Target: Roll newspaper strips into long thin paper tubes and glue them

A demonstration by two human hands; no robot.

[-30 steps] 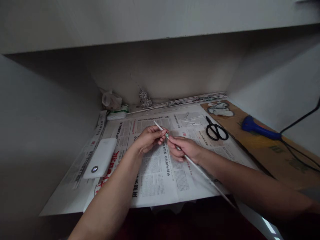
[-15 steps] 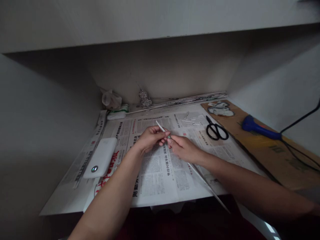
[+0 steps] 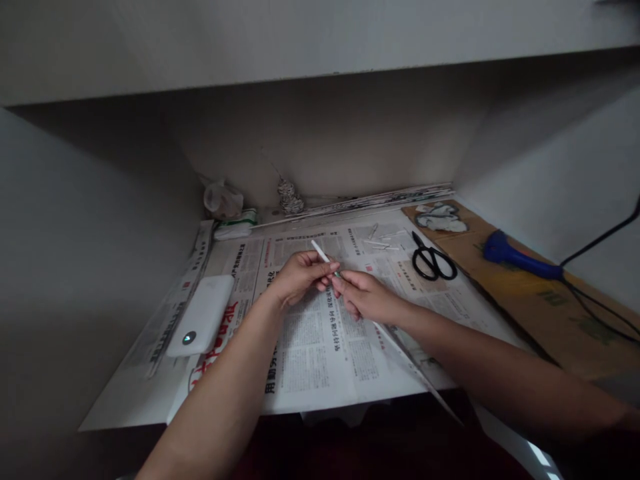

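Note:
A thin white rolled-paper stick [image 3: 319,250] slants up and left out of my fingers above the newspaper. My left hand [image 3: 304,277] pinches it between thumb and fingers. Just below and to the right, my right hand [image 3: 367,295] grips the same stick, with a small greenish spot showing between the two thumbs. From under my right hand a long, narrow paper tail [image 3: 413,367] runs down past the table's front edge. It appears to continue the stick, though my hand hides the join. Black-handled scissors [image 3: 433,261] lie to the right of my hands.
Small white sticks [image 3: 384,245] lie beside the scissors. A white power bank [image 3: 203,317] rests at left. On cardboard [image 3: 530,307] at right lies a blue corded tool [image 3: 520,257]. Long paper sticks [image 3: 380,199] line the back, near a coiled bundle [image 3: 289,195]. A shelf [image 3: 320,40] overhangs.
My right hand's fingers have shifted slightly along the stick and turned a little. The paper tail has swung slightly and looks flatter. My left hand stays almost where it was.

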